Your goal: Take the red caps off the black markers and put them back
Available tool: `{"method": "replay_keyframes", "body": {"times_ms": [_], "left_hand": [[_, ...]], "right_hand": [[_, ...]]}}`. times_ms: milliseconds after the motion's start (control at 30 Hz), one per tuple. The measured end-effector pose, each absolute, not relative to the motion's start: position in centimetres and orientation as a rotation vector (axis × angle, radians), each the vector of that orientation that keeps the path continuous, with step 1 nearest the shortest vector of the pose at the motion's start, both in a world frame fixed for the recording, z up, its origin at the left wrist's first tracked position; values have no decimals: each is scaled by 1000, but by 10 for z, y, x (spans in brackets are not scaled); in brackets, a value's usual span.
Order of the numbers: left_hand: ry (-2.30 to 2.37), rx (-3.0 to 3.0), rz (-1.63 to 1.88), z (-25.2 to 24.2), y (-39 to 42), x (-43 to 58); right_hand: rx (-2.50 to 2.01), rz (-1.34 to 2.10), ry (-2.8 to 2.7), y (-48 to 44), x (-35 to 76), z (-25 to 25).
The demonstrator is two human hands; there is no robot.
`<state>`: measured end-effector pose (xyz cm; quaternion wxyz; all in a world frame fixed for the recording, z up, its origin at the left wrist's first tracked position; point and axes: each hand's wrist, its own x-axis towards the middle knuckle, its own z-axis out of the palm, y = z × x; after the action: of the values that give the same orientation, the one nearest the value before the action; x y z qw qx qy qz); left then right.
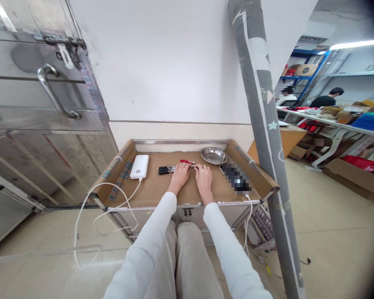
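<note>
Over the middle of a brown cardboard-lined table top [162, 189], both hands are close together. My left hand [180, 174] has its fingers bent and its fingertips at one end of a thin pen [192, 166]. At the pen's other end, my right hand [203, 176] closes its fingertips on it; most of the pen is hidden. Several black pens [166, 170] lie side by side just left of my left hand, their right ends partly covered by it. A red pen [187, 161] rests just beyond my fingertips.
A round metal dish [214, 155] stands at the back right, with a phone [237, 178] on a cable before it. A white power bank [139, 167] lies left, its cable looping off the edge. A tall grey wrapped roll [263, 104] leans at the right. Two people sit far right.
</note>
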<state>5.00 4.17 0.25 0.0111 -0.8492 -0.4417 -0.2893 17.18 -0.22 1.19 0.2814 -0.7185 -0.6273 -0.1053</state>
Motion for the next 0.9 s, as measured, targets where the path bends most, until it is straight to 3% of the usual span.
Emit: {"method": "replay_keyframes", "body": {"times_ms": [133,367,667,900], "left_hand": [[-1382,-2659,-754,4,26,46],[-1552,-2477,-803,8,12,42],[-1749,-2262,-908,12,-2,33],[-2038,-1932,-794,3,-10,27]], "right_hand": [[-1969,-266,-1601,-7,174,11],[-1900,-256,-1702,-14,171,12],[-1473,-72,-2051,-15,163,17],[-1645,-218,-1992,7,157,13]]}}
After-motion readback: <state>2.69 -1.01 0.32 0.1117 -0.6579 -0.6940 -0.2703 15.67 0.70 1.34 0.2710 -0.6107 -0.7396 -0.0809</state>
